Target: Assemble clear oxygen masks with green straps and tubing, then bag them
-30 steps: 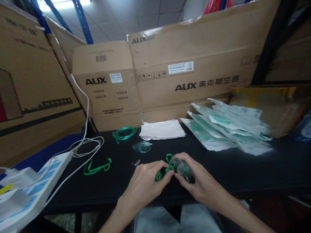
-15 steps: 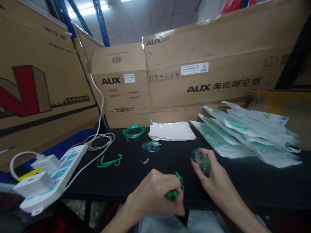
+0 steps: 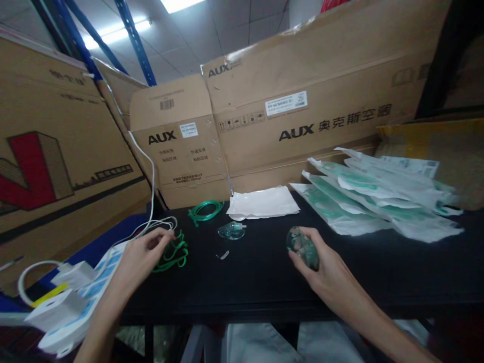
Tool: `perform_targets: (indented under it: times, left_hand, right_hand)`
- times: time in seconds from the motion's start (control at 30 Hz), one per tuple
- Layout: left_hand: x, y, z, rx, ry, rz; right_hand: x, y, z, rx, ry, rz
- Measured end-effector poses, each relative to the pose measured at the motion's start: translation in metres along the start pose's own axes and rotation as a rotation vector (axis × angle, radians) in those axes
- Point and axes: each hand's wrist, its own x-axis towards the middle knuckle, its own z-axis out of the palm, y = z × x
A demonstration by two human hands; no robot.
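My right hand (image 3: 329,278) is closed around a clear green-tinted mask cup (image 3: 302,247), held just above the black table (image 3: 257,282) right of centre. My left hand (image 3: 140,254) has reached out to the table's left side. Its fingertips are curled together on a bunch of green elastic strap (image 3: 173,254) lying there. Between the hands lie another clear mask part (image 3: 231,231) and a small clear clip (image 3: 223,255). Farther back are a coil of green tubing (image 3: 206,209) and a flat white bag (image 3: 262,201).
A pile of sealed white-and-green packets (image 3: 378,196) covers the table's right rear. A white power strip (image 3: 86,287) with plugs and white cables (image 3: 159,223) sits at the left edge. Large cardboard boxes (image 3: 302,101) wall in the back and left.
My left hand has pulled away from the mask with a green strap and swung left to the strap pile. My right hand, still holding the mask cup, has shifted slightly.
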Motion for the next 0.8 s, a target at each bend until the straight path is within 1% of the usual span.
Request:
perform_targets:
  times: [0.03, 0.07, 0.13, 0.2, 0.23, 0.27, 0.33, 0.37, 0.43, 0.5, 0.57, 0.6, 0.67, 0.73, 0.8]
  left_hand:
    - [0.000, -0.011, -0.001, 0.077, -0.061, 0.002]
    - [-0.001, -0.020, -0.002, 0.161, -0.077, 0.003]
    - [-0.005, -0.027, -0.005, 0.315, -0.029, -0.036]
    - [-0.010, -0.019, -0.007, 0.377, 0.053, -0.063]
    - [-0.013, -0.009, -0.006, 0.354, 0.083, -0.045]
    - [-0.015, 0.005, -0.004, 0.284, 0.089, 0.005]
    - [-0.018, 0.041, 0.004, 0.066, 0.075, 0.143]
    - [-0.018, 0.062, 0.010, -0.043, 0.034, 0.200]
    - [-0.015, 0.106, 0.026, -0.248, -0.075, 0.352]
    - [-0.007, 0.145, 0.044, -0.411, -0.247, 0.487]
    - [0.005, 0.175, 0.063, -0.544, -0.440, 0.541]
    - [0.013, 0.185, 0.073, -0.599, -0.516, 0.531]
    - [0.029, 0.196, 0.091, -0.671, -0.589, 0.498]
    - [0.046, 0.197, 0.105, -0.744, -0.583, 0.438]
    - [0.061, 0.192, 0.114, -0.874, -0.546, 0.382]
  right_hand:
    - [0.000, 0.000, 0.000, 0.008, 0.000, -0.001]
    - [0.000, 0.000, 0.001, 0.016, -0.003, -0.003]
    - [0.000, 0.001, 0.001, 0.033, -0.015, -0.002]
    - [0.000, 0.001, 0.000, 0.048, -0.029, 0.009]
    - [0.000, 0.002, -0.001, 0.057, -0.034, 0.014]
    - [0.000, 0.002, -0.002, 0.069, -0.038, 0.015]
    - [0.000, 0.003, -0.003, 0.102, -0.059, 0.015]
    - [0.001, 0.004, -0.003, 0.127, -0.074, 0.017]
    - [0.004, 0.004, -0.003, 0.187, -0.121, 0.048]
    - [0.012, 0.005, -0.002, 0.236, -0.177, 0.089]
    - [0.024, 0.007, 0.000, 0.219, -0.227, 0.078]
    - [0.031, 0.008, 0.001, 0.178, -0.237, 0.039]
    - [0.047, 0.008, 0.003, 0.056, -0.231, -0.079]
    - [0.065, 0.006, 0.003, -0.053, -0.218, -0.202]
    - [0.083, 0.002, 0.001, -0.068, -0.254, -0.279]
